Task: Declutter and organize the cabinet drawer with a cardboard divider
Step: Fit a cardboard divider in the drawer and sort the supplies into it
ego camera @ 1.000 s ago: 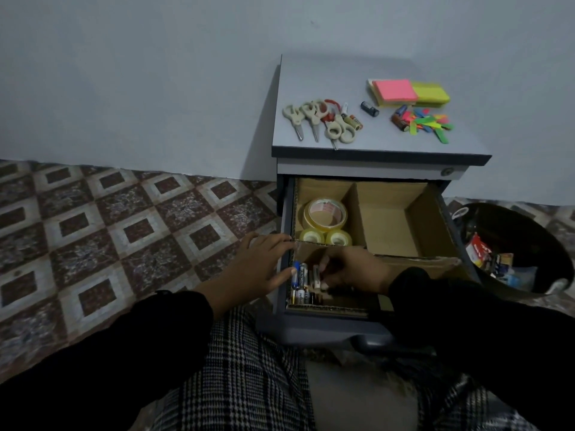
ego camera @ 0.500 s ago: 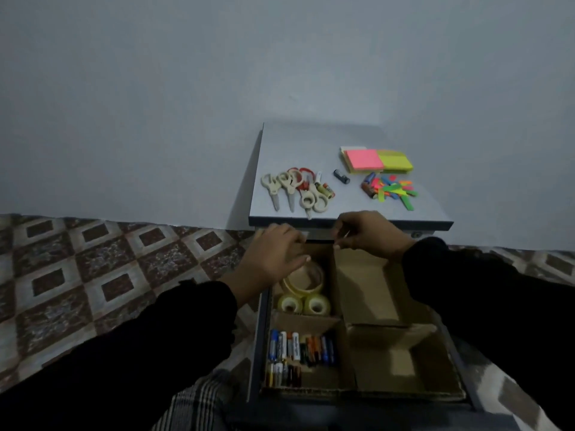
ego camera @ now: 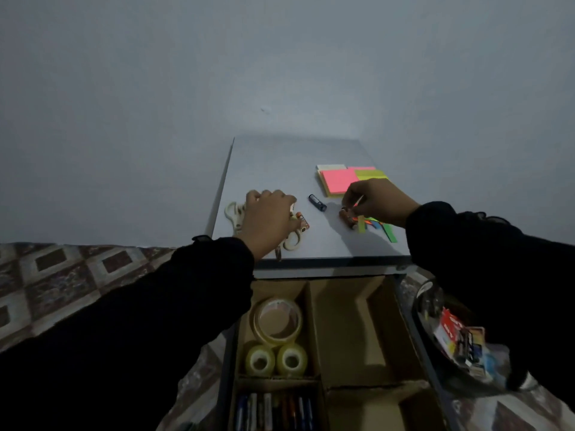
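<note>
Drawer (ego camera: 404, 309) stood pulled out below the front edge of the cabinet top (ego camera: 280, 163), lined with a cardboard divider (ego camera: 312, 325) that split it into compartments. Back-left compartment, nearest the cabinet: one large tape roll (ego camera: 277, 320) lying flat, with two small tape rolls (ego camera: 275, 359) side by side just in front of it, touching each other. Front-left compartment, farthest from the cabinet: a row of batteries (ego camera: 273, 412) laid lengthwise, packed side by side. Back-right compartment (ego camera: 351, 331) showed only cardboard floor; front-right compartment partly cut off by the frame edge. To the right of the drawer, beside the cabinet, a dark round bin (ego camera: 435, 309) held mixed coloured packaging; contents too blurred to name. On the cabinet top: left hand (ego camera: 269, 219) lay over a cluster of cream-handled scissors (ego camera: 233, 214), fingers curled down onto them, an orange-ended battery (ego camera: 302, 222) just by its fingertips; whether the grip closed on anything, cannot tell. Right hand (ego camera: 376, 200) had its grip pinched together on a thin pale strip above a heap of coloured strips (ego camera: 384, 227). A single dark battery (ego camera: 317, 202) lay between the hands. Sticky-note pads (ego camera: 340, 180), pink and yellow-green, sat behind the right hand, toward the wall.
</note>
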Demonstrator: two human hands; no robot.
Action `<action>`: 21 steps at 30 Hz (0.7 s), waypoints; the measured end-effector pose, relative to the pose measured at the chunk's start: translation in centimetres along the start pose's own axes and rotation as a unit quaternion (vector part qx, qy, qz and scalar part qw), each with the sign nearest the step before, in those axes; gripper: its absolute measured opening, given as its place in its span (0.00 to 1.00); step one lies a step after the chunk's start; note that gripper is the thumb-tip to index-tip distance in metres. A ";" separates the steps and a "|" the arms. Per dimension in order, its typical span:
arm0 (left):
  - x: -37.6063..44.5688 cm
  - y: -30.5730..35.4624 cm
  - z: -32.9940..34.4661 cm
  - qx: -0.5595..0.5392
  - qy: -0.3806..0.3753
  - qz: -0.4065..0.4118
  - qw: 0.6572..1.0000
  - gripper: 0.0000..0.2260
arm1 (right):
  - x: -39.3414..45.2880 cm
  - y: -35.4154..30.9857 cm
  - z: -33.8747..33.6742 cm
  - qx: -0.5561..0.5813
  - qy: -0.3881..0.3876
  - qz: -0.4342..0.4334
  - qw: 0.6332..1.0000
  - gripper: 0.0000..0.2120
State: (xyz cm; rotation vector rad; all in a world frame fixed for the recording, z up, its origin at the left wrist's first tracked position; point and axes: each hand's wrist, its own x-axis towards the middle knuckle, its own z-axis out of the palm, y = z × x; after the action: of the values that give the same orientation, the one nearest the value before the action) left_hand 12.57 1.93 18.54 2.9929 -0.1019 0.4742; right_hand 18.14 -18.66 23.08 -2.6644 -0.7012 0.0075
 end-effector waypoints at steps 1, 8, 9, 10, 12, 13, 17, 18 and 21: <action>0.7 0.0 0.1 0.007 0.002 -0.007 1.000 0.20 | 0.6 0.0 -0.1 -0.011 0.005 -0.006 1.000 0.10; 3.9 -0.5 0.6 0.020 -0.016 -0.002 1.000 0.13 | 2.8 1.5 -1.0 -0.085 0.023 0.018 0.996 0.12; 4.3 -0.4 0.6 0.022 -0.018 0.000 1.000 0.13 | 2.9 1.9 -1.1 -0.089 0.023 0.031 0.995 0.12; 4.7 -0.3 0.7 0.023 -0.022 0.002 0.999 0.13 | 2.9 2.2 -1.0 -0.090 0.021 0.044 0.995 0.12; 5.5 -0.1 0.8 0.019 -0.029 0.007 0.999 0.13 | 3.0 2.5 -0.7 -0.082 0.011 0.062 0.995 0.12; 5.9 0.0 0.9 0.014 -0.032 0.010 0.999 0.13 | 3.0 2.5 -0.4 -0.066 0.003 0.066 0.996 0.11; 7.0 0.8 1.2 -0.003 -0.059 0.025 0.998 0.14 | 2.9 2.3 1.0 -0.018 -0.018 0.063 0.998 0.09; 7.1 1.2 1.2 -0.003 -0.072 0.030 0.997 0.16 | 2.9 2.2 1.4 -0.025 -0.014 0.061 0.998 0.09; 7.1 2.0 1.5 -0.011 -0.135 0.033 0.990 0.25 | 3.0 1.9 2.4 -0.041 -0.005 0.064 0.997 0.09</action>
State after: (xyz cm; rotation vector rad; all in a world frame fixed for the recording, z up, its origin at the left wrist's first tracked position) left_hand 19.62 -0.58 19.58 3.0209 -0.2261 0.0696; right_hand 21.38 -17.89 20.45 -2.7846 -0.5447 0.0277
